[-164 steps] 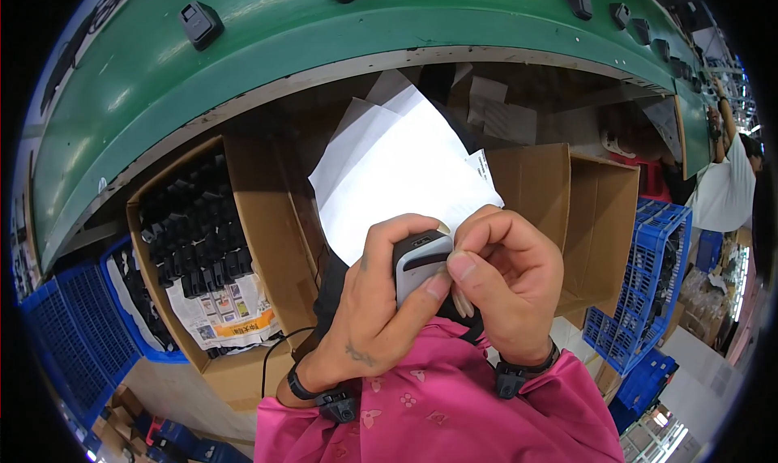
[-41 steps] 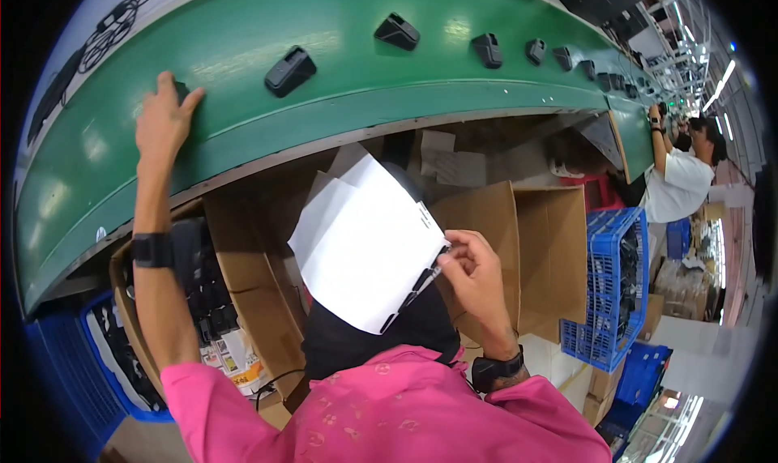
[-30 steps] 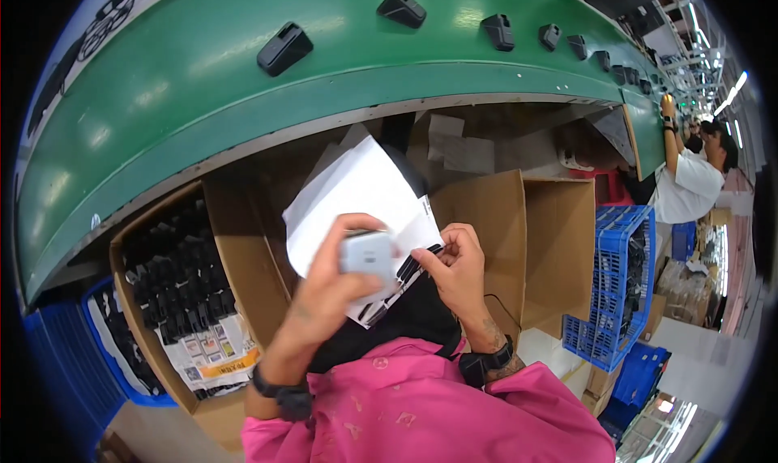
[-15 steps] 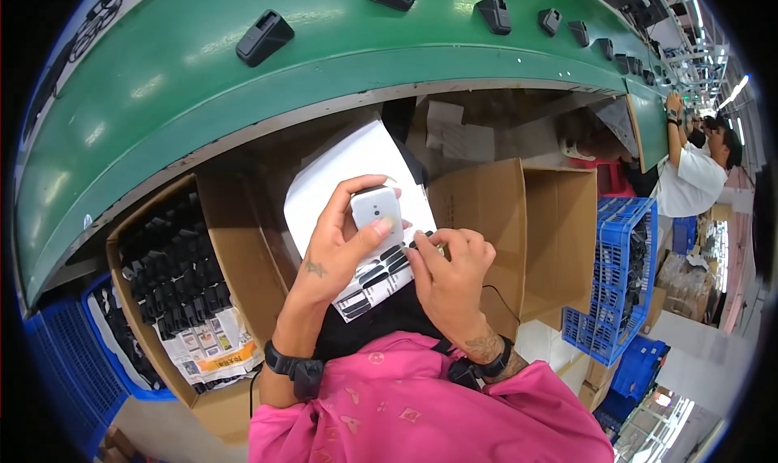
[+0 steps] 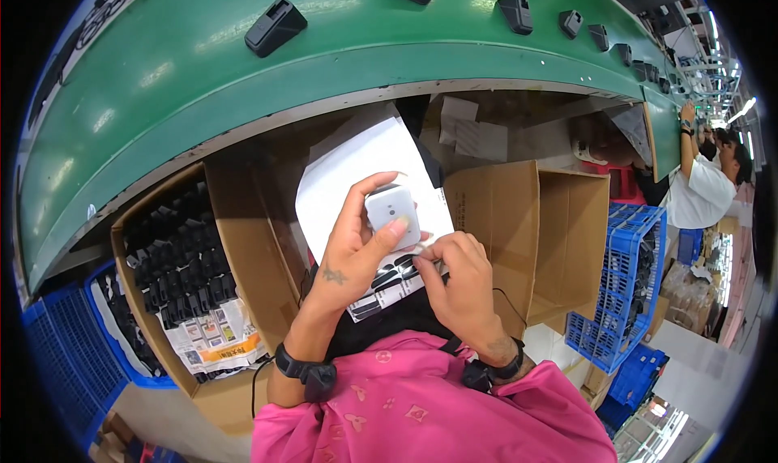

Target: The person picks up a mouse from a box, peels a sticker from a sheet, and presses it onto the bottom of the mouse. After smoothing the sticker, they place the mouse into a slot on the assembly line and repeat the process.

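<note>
1. A green bench [image 5: 340, 70] runs along the far side.
2. Nearer, a pale gray gadget [image 5: 391, 210] is held over a white sheet [image 5: 356, 175]; it looks light and stiff, its smooth face probably slippery, so its side edges seem the surest hold.
3. The left hand [image 5: 354, 248] curls round it, thumb on the face.
4. The right hand [image 5: 462, 283] nearly closes thumb and forefinger at the sheet's black strips [image 5: 387, 279]; whether it grips one, I cannot tell.
5. A cardboard box [image 5: 253, 244] stands left, another box [image 5: 492, 232] right.

Paper sheets [image 5: 381, 155] lie between the left carton [image 5: 255, 252] and right carton [image 5: 494, 228], before the workbench [image 5: 365, 66].
</note>
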Available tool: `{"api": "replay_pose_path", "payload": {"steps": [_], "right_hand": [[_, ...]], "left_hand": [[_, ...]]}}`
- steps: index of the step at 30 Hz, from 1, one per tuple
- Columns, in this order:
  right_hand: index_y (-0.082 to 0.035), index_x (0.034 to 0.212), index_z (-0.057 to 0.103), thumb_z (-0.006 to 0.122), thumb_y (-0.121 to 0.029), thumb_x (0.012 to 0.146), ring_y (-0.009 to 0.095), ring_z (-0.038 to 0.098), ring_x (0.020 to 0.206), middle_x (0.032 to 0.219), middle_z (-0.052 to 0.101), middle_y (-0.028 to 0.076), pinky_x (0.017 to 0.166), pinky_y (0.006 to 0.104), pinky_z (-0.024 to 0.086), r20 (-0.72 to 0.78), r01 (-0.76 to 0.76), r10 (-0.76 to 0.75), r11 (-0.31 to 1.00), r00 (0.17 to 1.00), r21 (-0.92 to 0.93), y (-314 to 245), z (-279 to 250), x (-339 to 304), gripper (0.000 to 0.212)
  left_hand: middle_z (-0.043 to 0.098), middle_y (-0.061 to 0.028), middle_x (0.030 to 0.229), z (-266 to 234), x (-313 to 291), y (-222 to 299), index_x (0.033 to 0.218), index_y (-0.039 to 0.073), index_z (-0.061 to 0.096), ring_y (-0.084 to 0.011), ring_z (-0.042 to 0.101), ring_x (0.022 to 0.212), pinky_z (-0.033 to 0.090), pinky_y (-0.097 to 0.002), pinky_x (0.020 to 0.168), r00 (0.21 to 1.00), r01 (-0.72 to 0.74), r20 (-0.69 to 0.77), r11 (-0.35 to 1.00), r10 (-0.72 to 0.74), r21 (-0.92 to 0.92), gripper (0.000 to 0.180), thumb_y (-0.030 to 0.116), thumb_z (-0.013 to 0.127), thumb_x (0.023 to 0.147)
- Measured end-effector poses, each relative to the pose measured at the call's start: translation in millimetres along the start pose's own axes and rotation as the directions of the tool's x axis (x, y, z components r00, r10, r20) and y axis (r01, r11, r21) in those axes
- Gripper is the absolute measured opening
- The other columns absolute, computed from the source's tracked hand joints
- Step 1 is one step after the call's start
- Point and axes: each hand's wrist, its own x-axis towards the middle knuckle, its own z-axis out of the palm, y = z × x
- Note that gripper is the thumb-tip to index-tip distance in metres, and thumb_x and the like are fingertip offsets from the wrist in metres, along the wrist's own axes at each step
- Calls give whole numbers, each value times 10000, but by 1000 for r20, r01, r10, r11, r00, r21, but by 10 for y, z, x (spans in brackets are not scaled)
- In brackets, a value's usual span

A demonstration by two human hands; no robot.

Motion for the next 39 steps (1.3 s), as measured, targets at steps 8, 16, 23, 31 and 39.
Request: {"api": "replay_pose_path", "payload": {"steps": [8,16,23,31,39], "right_hand": [[3,910,452,519,-11,893,97,520,727,852,547,74,600,225,431,228,-349,271,594,935,725,-227,-579,86,70],[23,904,469,525,-40,900,100,545,595,724,571,83,542,220,463,340,-450,317,400,885,799,-524,-596,282,84],[39,907,481,541,-53,893,95,554,575,695,578,83,515,221,472,322,-462,373,391,870,796,-530,-551,275,111],[57,954,500,558,-15,907,49,550,617,761,582,58,534,183,466,329,-442,337,356,882,823,-497,-522,248,104],[56,956,498,557,-11,905,47,552,609,762,585,59,522,180,465,331,-450,340,374,880,811,-519,-510,265,103]], "left_hand": [[552,-64,929,158,-107,187,1328,63,350,-88,530,630,442,-217,559,996,89,-26,983,-86,163,438,130,521,930],[562,-88,900,351,-407,428,1291,43,362,-126,526,680,447,-260,636,977,185,39,923,-210,338,387,168,497,951],[556,-176,1065,362,-433,382,1282,39,365,-269,582,949,452,-343,839,992,99,23,881,-123,463,370,133,483,944],[548,-185,1090,334,-424,381,1274,37,368,-295,582,970,453,-350,845,987,130,31,889,-160,440,361,126,483,943],[544,-185,1092,315,-426,386,1267,38,377,-298,582,975,452,-350,847,990,107,36,882,-139,460,351,124,484,945]]}}
